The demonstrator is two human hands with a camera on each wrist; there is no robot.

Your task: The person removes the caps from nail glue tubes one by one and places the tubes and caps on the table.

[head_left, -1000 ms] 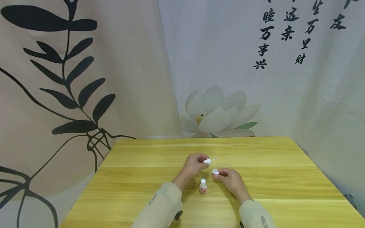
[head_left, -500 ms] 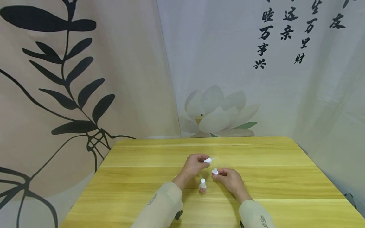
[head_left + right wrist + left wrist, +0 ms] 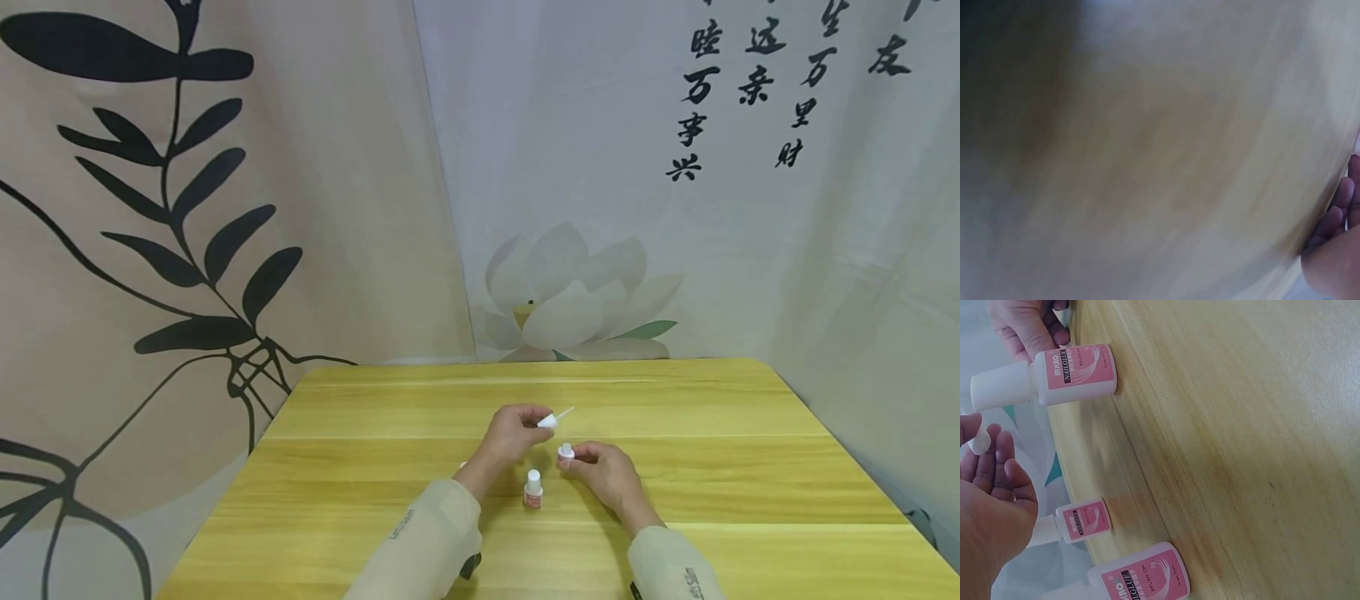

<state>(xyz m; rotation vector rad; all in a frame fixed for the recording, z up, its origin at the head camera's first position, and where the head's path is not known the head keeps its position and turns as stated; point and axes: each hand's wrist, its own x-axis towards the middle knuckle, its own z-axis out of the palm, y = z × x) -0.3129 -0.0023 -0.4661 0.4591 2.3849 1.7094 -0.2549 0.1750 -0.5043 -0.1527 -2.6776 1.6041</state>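
Note:
My left hand (image 3: 513, 435) pinches a white brush cap (image 3: 548, 422) above the table, its thin brush pointing up and to the right. Lower and to the right, my right hand (image 3: 606, 475) grips a small nail glue bottle (image 3: 566, 452) with its cap off and its white neck showing. A capped nail glue bottle (image 3: 533, 490) stands upright between my forearms. In the left wrist view, the left hand (image 3: 997, 519) holds the cap (image 3: 980, 441), and part of the right hand (image 3: 1032, 328) shows behind a pink-labelled bottle (image 3: 1079, 374). Only fingers and a hand edge (image 3: 1335, 250) appear in the right wrist view.
Two more capped bottles, a farther one (image 3: 1088, 520) and a nearer one (image 3: 1147, 575), stand on the table in the left wrist view. The wooden table (image 3: 750, 467) reaches back to a printed cloth backdrop (image 3: 375, 208).
The brush cap has tilted slightly in my left hand, so its brush points more upward. The right hand and its bottle have hardly moved.

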